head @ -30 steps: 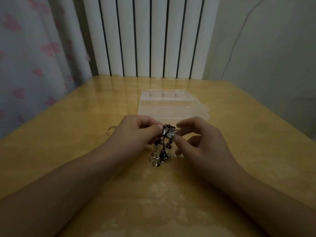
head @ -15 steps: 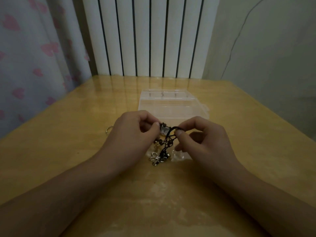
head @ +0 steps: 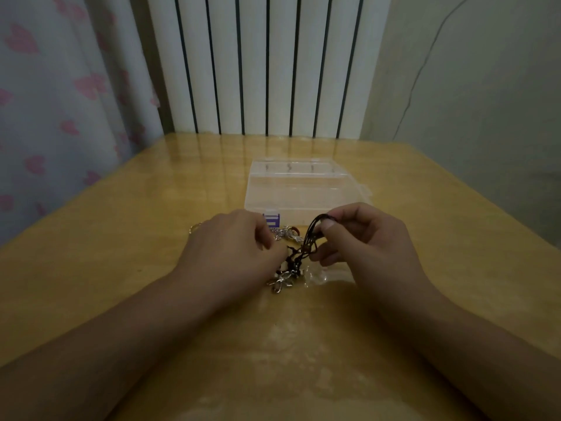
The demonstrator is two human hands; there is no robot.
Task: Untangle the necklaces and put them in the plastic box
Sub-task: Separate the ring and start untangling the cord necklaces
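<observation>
The tangled necklaces (head: 296, 259) lie on the wooden table (head: 121, 238) just in front of the clear plastic box (head: 303, 189), between the 2 hands. The right hand (head: 367, 241) pinches a bundle of black cords lifted from the tangle. The left hand (head: 233, 250) curls its fingers onto the tangle's near-left side, pinching it.
</observation>
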